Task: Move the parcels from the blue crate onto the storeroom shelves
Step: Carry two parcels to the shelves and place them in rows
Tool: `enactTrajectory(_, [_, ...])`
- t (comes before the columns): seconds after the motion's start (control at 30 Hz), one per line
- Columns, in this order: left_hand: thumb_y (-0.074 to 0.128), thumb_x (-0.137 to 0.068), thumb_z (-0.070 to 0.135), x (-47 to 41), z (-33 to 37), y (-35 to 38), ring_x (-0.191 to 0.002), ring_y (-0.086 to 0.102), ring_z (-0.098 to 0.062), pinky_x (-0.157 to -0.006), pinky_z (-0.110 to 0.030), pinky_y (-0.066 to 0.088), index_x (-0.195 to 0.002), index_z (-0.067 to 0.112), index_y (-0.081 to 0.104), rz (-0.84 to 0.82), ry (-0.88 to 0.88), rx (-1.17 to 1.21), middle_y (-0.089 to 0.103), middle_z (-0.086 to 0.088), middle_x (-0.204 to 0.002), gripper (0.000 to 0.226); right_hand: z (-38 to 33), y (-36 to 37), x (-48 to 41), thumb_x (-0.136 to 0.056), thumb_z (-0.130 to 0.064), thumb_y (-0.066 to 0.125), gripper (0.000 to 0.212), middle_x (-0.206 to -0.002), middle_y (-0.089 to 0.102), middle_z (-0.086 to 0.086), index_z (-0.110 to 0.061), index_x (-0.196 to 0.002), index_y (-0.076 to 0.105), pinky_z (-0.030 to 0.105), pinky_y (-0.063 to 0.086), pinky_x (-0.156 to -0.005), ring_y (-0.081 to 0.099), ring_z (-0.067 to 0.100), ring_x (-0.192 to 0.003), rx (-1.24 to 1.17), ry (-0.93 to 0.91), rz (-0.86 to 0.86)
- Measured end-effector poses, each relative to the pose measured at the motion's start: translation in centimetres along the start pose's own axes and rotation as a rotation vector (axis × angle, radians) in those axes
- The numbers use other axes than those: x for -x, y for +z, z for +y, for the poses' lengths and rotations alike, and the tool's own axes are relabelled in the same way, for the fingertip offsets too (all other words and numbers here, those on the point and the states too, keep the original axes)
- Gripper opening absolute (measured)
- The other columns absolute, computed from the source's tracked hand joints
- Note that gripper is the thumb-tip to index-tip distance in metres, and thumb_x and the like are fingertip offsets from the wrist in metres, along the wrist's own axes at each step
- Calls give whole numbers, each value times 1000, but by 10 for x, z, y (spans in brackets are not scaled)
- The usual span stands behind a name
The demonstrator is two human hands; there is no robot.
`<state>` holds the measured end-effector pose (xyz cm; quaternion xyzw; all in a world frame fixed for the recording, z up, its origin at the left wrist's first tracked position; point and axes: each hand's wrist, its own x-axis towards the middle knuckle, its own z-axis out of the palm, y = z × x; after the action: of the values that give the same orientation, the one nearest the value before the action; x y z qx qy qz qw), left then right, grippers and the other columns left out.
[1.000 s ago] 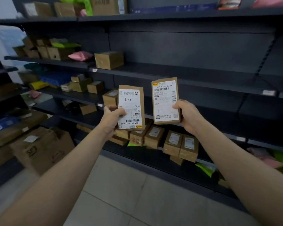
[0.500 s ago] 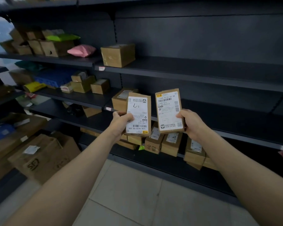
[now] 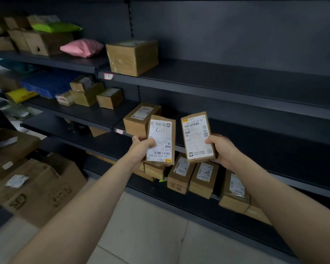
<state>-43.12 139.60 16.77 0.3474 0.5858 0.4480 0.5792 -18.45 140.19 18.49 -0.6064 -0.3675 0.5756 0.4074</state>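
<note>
Now we face the dark shelves (image 3: 236, 86), where a blurred blue shape (image 3: 46, 84) at far left may be the crate, and hold two parcels upright before them, the left parcel (image 3: 161, 140) gripped in our left hand (image 3: 141, 149), the right parcel (image 3: 196, 137) gripped in our right hand (image 3: 222, 149).

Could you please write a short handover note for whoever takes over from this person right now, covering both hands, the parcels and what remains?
Left hand: grips the left parcel near its lower left edge, label facing the camera.
Right hand: grips the right parcel near its lower right edge, label also facing the camera.
Both parcels are held in the air in front of the shelves, on no shelf yet.
Done: boxes already stand on the shelves, such as the row of boxes low down.
Left: shelve these two parcels. The blue crate is not clearly in view, so what remains in it cannot be told.
</note>
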Motion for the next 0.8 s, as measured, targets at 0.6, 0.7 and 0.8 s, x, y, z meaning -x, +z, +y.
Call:
enactTrajectory(0.6, [66,-79,14,-195,9,-2,-93,68,-28,-66,-37,56,-127,9,41,-200,-145,-108,67,-14,-109,53,6,32,-139,-91,-6,48,31,-113,68,16,-7,-121,58,49,52,-94,66,30,-100,-43,92,147])
enactTrajectory(0.7, [71,-62,23,-230,7,-3,-94,69,-29,-67,-39,58,-132,10,41,-244,-178,-157,67,-14,-111,77,8,38,-158,-92,-5,48,31,-113,68,17,-6,-121,58,46,53,-92,67,29,-98,-102,115,193])
enactTrajectory(0.8, [71,-68,22,-253,4,0,-94,68,-29,-62,-35,57,-130,10,38,-247,-193,-191,65,-16,-114,71,14,41,-175,-92,-5,50,31,-114,67,19,-3,-122,59,46,53,-91,66,32,-99,-143,151,263])
